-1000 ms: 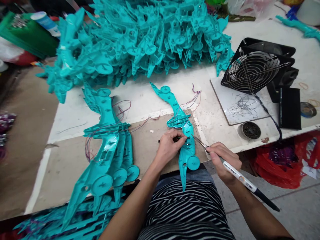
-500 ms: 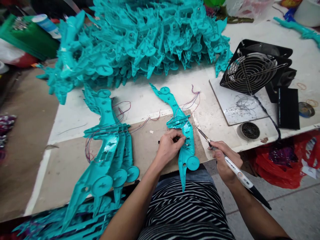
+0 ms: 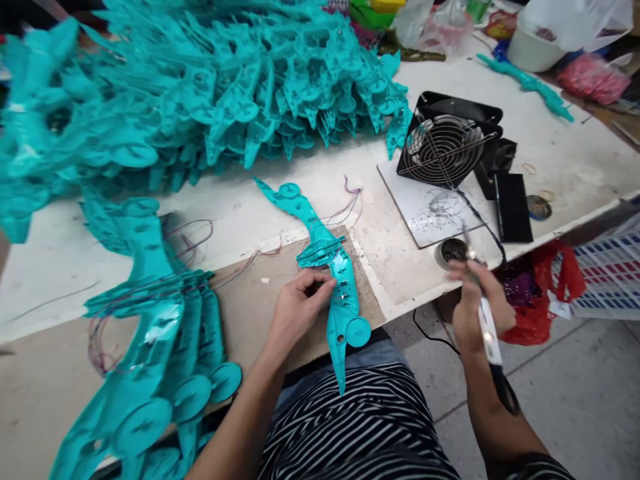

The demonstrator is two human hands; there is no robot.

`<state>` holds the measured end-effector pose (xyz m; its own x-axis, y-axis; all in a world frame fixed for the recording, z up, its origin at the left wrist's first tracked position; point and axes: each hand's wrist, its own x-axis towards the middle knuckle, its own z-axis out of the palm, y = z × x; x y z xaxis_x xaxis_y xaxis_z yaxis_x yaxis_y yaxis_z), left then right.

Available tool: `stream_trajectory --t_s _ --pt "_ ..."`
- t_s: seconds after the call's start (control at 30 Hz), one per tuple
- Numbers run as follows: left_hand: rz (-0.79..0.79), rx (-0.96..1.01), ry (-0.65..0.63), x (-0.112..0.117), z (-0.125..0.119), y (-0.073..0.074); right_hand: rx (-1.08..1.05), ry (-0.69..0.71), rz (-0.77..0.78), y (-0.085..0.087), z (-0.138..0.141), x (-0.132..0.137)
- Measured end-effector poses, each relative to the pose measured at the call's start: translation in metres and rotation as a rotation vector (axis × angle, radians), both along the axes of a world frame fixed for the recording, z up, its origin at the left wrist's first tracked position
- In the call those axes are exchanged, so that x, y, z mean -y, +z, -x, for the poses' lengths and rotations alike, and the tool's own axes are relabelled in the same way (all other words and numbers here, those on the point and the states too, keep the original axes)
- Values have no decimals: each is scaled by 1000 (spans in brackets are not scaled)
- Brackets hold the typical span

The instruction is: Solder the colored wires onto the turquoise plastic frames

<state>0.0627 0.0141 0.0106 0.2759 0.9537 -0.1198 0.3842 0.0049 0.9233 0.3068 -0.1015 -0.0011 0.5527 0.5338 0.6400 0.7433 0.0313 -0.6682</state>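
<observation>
A long teal plastic toy shell (image 3: 334,280) with thin coloured wires lies on a brown board (image 3: 250,313) at the table's near edge. My left hand (image 3: 299,308) pinches a small part against the shell's middle. My right hand (image 3: 475,303) grips a white soldering iron (image 3: 484,319), blurred by motion, its tip pointing up beside a small round tin (image 3: 451,251) at the table edge, well right of the shell.
A stack of similar wired teal shells (image 3: 150,347) lies at the left. A large heap of teal shells (image 3: 200,100) fills the back. A black fan (image 3: 443,147) stands on a grey plate with solder scraps. Bags lie on the floor at right.
My right hand has drawn the soldering iron away from the shell, rightward to the small tin. The view has swung right. My left hand stays on the shell.
</observation>
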Motion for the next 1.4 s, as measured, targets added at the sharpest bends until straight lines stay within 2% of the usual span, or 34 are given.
stream_trajectory --t_s 0.07,0.17,0.27,0.33,0.4,0.5,0.6,0.73,0.87,1.0,1.07,1.13,1.27,1.33,1.4 --pt "41 27 25 0 0 2 59 -143 148 -2 -25 -2" --pt "64 51 32 1 0 4 8 -159 344 -7 -45 -7" --pt "37 72 27 2 0 6 -33 -122 337 -11 -37 -11" --pt "0 87 17 3 0 9 40 12 236 -9 -20 -13" --pt "-37 79 -11 5 -2 15 172 255 154 -5 2 -17" --pt "-84 17 -63 7 -5 24 334 576 131 3 33 -26" --pt "-111 -61 -66 8 -9 28 402 681 142 8 51 -35" --pt "-139 -144 -1 8 -17 25 471 699 129 9 59 -39" --pt "-195 -191 60 10 -26 23 470 695 136 11 62 -39" --pt "-196 -139 67 11 -26 24 430 645 135 14 58 -36" --pt "-186 -101 67 10 -20 24 433 567 126 13 46 -32" --pt "-177 -90 63 7 -13 21 410 432 142 7 26 -25" --pt "-137 -91 -10 1 -5 10 165 125 284 -13 -21 -7" --pt "-101 -71 -44 -1 -4 5 89 73 311 -19 -37 1" --pt "-81 -58 -53 -1 -5 0 149 62 224 -18 -40 6"
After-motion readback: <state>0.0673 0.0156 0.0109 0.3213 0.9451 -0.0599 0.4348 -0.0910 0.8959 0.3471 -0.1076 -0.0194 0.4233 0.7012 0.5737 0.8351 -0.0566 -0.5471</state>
